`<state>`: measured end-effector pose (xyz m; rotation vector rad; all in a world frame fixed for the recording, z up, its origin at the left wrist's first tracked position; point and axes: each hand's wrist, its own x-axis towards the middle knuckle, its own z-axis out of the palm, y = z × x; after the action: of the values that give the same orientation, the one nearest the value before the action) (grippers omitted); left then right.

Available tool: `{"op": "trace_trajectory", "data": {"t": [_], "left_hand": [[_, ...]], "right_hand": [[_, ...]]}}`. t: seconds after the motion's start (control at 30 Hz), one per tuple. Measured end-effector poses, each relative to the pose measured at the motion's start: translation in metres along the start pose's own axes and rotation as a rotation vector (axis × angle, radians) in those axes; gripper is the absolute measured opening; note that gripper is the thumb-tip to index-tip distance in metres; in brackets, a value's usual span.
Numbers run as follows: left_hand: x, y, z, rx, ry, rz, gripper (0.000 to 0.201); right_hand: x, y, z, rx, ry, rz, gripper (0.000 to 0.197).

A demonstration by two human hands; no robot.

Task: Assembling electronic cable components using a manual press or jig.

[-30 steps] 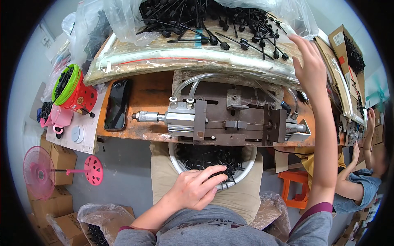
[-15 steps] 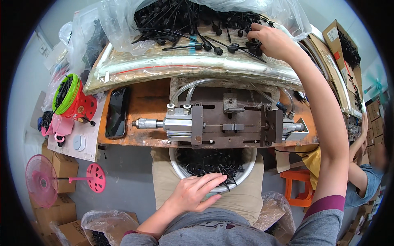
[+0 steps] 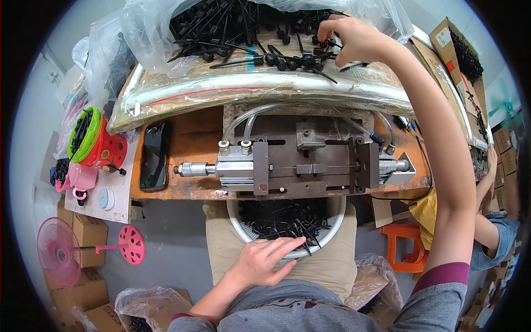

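Observation:
My right hand reaches over the far shelf, thumb and fingers apart in a curve above the near right side of a heap of black plastic parts. Each part has a thin stem and a knobbed head. Some parts show between the thumb and fingers, none plainly gripped. My left hand lies with fingers stretched out at the near rim of a white basket on my lap. More black stemmed parts fill that basket, and a few stems poke up beside my left fingertips.
A metal fixture with air cylinders and clear hoses sits on the orange bench between basket and shelf. Left of it are a black phone and a red bucket. At right, another person's arm shows near an orange stool.
My right hand has lifted slightly and its fingers have spread apart, while nearby parts on the shelf have shifted. The left hand stays at the basket rim. The whole view has tilted slightly.

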<state>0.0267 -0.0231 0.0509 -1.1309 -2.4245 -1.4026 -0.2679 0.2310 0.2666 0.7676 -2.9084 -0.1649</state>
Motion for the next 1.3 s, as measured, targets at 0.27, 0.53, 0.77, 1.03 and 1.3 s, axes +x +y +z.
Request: {"op": "trace_trajectory", "data": {"t": [0.27,0.53,0.77,1.03,1.3], "left_hand": [[0.003,-0.001,0.0,-0.008,-0.056,0.007,0.053],[0.0,-0.001,0.004,0.048,-0.055,0.001,0.051],[-0.004,-0.003,0.007,0.066,-0.058,-0.019,0.049],[-0.004,-0.002,0.008,0.079,-0.033,-0.03,0.049],[-0.006,-0.005,0.009,0.084,-0.037,-0.028,0.048]], "right_hand": [[0.009,0.022,0.015,0.128,-0.011,0.145,0.089],[0.022,0.0,0.009,0.083,-0.129,0.044,0.069],[0.014,-0.004,0.013,-0.042,-0.042,-0.097,0.05],[0.017,-0.018,0.009,-0.066,-0.132,-0.016,0.046],[0.01,0.009,0.007,-0.031,-0.048,0.099,0.051]]}}
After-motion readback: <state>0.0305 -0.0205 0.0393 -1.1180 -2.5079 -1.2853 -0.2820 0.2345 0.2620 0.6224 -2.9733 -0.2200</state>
